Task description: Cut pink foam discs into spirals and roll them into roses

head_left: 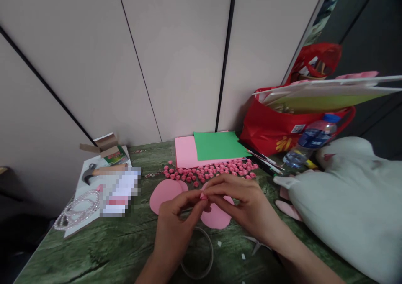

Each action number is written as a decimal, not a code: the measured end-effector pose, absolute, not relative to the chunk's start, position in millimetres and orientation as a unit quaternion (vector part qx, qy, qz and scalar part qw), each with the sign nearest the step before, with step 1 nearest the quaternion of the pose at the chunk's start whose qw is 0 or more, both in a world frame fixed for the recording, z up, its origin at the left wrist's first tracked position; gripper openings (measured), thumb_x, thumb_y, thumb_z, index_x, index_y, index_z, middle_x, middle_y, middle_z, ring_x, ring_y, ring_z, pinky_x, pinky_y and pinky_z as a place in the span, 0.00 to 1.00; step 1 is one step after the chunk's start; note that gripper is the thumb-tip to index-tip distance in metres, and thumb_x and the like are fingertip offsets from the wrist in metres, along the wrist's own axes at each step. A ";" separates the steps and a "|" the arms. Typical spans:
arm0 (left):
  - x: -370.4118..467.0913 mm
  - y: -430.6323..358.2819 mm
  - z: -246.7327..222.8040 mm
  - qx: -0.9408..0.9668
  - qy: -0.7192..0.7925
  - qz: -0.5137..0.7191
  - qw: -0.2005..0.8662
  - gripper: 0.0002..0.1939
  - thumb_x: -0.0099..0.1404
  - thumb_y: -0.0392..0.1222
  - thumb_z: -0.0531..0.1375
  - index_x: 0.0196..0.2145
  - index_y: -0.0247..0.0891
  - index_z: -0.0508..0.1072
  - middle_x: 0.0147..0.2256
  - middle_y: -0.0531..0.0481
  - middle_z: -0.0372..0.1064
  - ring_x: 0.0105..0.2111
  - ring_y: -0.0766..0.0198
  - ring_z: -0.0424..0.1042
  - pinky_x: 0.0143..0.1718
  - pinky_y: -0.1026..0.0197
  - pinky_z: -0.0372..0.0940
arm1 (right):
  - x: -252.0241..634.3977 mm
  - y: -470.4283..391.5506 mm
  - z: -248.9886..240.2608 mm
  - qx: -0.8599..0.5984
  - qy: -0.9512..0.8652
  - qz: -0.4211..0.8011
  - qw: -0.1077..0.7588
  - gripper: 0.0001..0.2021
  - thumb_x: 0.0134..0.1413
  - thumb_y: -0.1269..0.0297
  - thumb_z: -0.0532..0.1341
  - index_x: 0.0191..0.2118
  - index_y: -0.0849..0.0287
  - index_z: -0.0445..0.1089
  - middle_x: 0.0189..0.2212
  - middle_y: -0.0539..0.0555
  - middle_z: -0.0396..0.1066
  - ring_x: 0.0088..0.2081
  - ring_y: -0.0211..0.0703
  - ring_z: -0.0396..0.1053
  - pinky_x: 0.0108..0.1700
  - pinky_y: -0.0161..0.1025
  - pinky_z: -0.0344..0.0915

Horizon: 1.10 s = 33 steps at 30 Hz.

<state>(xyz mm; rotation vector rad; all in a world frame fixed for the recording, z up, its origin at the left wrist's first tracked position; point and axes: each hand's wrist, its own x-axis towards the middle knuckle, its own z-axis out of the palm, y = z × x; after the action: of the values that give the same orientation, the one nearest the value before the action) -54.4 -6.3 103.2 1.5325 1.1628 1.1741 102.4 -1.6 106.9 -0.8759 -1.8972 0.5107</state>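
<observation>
Between the fingertips of both hands is a small pink rolled paper rose (204, 196). My left hand (177, 217) pinches it from the left, and my right hand (240, 198) closes on it from the right. Under the hands lie pink paper circles (163, 195), partly covered by the fingers. Just beyond them, many finished pink paper roses (220, 169) are spread in rows. A clear tape ring (211, 259) lies below my left hand, partly hidden by the wrist. Scissors (256, 244) show in part under my right forearm.
Green paper (216, 146) and pink paper (185, 150) lie at the back. At left are a hammer (106, 171), an opened box (114, 152) and bead strings (78, 208). A red bag (266, 129), a bottle (310, 142) and a pale plush toy (348, 204) stand right.
</observation>
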 end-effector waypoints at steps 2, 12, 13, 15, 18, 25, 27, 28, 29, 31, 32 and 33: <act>-54.3 -7.2 101.6 0.627 0.463 0.474 0.410 0.05 0.51 0.34 0.62 0.28 0.38 0.77 0.24 0.51 0.76 0.24 0.64 0.73 0.27 0.66 0.66 | 102.1 -2.8 107.6 -0.362 -0.774 0.207 0.476 0.07 0.53 0.73 0.57 0.35 0.57 0.71 0.32 0.52 0.71 0.35 0.38 0.69 0.36 0.37 0.68; -53.9 -10.8 98.0 0.668 0.485 0.497 0.267 0.09 0.49 0.35 0.64 0.30 0.43 0.78 0.27 0.52 0.76 0.27 0.61 0.73 0.32 0.64 0.64 | 95.3 -11.6 100.3 -0.402 -0.777 0.127 0.467 0.07 0.53 0.74 0.55 0.34 0.60 0.69 0.30 0.53 0.71 0.31 0.37 0.69 0.34 0.35 0.67; -53.8 -11.3 98.3 0.673 0.485 0.498 0.255 0.09 0.49 0.35 0.64 0.30 0.43 0.78 0.27 0.51 0.76 0.27 0.61 0.73 0.32 0.64 0.64 | 95.1 -12.0 100.2 -0.404 -0.775 0.130 0.467 0.07 0.52 0.74 0.55 0.34 0.60 0.69 0.30 0.53 0.71 0.31 0.37 0.68 0.33 0.35 0.67; -54.0 -11.7 98.9 0.685 0.478 0.500 0.230 0.09 0.49 0.34 0.63 0.31 0.42 0.78 0.27 0.51 0.76 0.27 0.61 0.73 0.31 0.64 0.64 | 95.1 -11.9 101.0 -0.404 -0.771 0.147 0.470 0.07 0.52 0.75 0.55 0.34 0.60 0.69 0.29 0.52 0.71 0.30 0.36 0.68 0.32 0.34 0.66; -55.2 -11.2 99.4 0.702 0.463 0.500 0.207 0.09 0.50 0.33 0.63 0.31 0.41 0.78 0.26 0.50 0.76 0.25 0.62 0.73 0.29 0.65 0.65 | 96.1 -10.2 103.4 -0.401 -0.766 0.177 0.471 0.06 0.52 0.73 0.56 0.34 0.60 0.69 0.30 0.51 0.72 0.31 0.36 0.69 0.32 0.33 0.66; -58.2 -7.9 98.6 0.751 0.402 0.504 0.142 0.09 0.52 0.31 0.61 0.32 0.39 0.75 0.26 0.53 0.76 0.23 0.65 0.74 0.25 0.67 0.68 | 97.6 -8.9 107.4 -0.399 -0.751 0.208 0.483 0.06 0.50 0.74 0.57 0.33 0.58 0.70 0.29 0.51 0.72 0.30 0.35 0.69 0.31 0.32 0.66; -58.4 -7.2 98.1 0.759 0.399 0.498 0.129 0.08 0.53 0.31 0.61 0.33 0.38 0.75 0.26 0.52 0.76 0.24 0.66 0.74 0.26 0.67 0.69 | 97.8 -9.0 107.5 -0.400 -0.749 0.213 0.483 0.06 0.50 0.74 0.57 0.33 0.58 0.70 0.29 0.51 0.72 0.30 0.36 0.69 0.31 0.32 0.66; -58.4 -6.8 97.8 0.762 0.399 0.495 0.124 0.08 0.53 0.31 0.61 0.33 0.38 0.75 0.26 0.52 0.76 0.24 0.66 0.74 0.26 0.67 0.69 | 97.9 -8.9 107.3 -0.401 -0.749 0.214 0.483 0.06 0.50 0.74 0.57 0.33 0.58 0.70 0.29 0.51 0.72 0.30 0.36 0.69 0.31 0.33 0.66; -58.5 -6.5 97.6 0.764 0.398 0.494 0.119 0.08 0.53 0.31 0.61 0.33 0.37 0.74 0.26 0.52 0.76 0.24 0.66 0.74 0.26 0.67 0.69 | 98.0 -8.7 107.1 -0.402 -0.748 0.213 0.483 0.07 0.50 0.74 0.57 0.34 0.58 0.70 0.29 0.51 0.72 0.30 0.36 0.69 0.31 0.33 0.66; -58.6 -6.0 97.3 0.770 0.393 0.492 0.107 0.08 0.53 0.31 0.61 0.32 0.37 0.74 0.27 0.51 0.76 0.24 0.66 0.74 0.25 0.68 0.69 | 97.9 -8.2 106.1 -0.402 -0.749 0.202 0.486 0.07 0.50 0.75 0.57 0.34 0.58 0.70 0.29 0.51 0.72 0.31 0.37 0.69 0.31 0.33 0.66; -58.6 -5.7 97.2 0.773 0.390 0.490 0.100 0.08 0.53 0.31 0.60 0.32 0.37 0.74 0.26 0.51 0.76 0.24 0.66 0.74 0.25 0.68 0.69 | 97.7 -7.9 105.4 -0.401 -0.752 0.193 0.487 0.07 0.49 0.75 0.57 0.34 0.58 0.70 0.30 0.51 0.72 0.31 0.37 0.69 0.32 0.33 0.66; -58.7 -5.4 97.1 0.776 0.386 0.490 0.092 0.07 0.53 0.31 0.60 0.32 0.37 0.74 0.26 0.51 0.76 0.24 0.66 0.74 0.25 0.68 0.69 | 97.4 -7.6 104.5 -0.399 -0.754 0.183 0.488 0.08 0.49 0.76 0.57 0.34 0.59 0.70 0.30 0.52 0.72 0.31 0.37 0.69 0.32 0.33 0.66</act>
<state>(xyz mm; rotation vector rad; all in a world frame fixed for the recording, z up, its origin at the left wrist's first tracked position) -58.7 -5.4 97.1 2.3054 1.1473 1.4541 97.4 -7.6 104.5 -0.9694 -1.8340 0.4459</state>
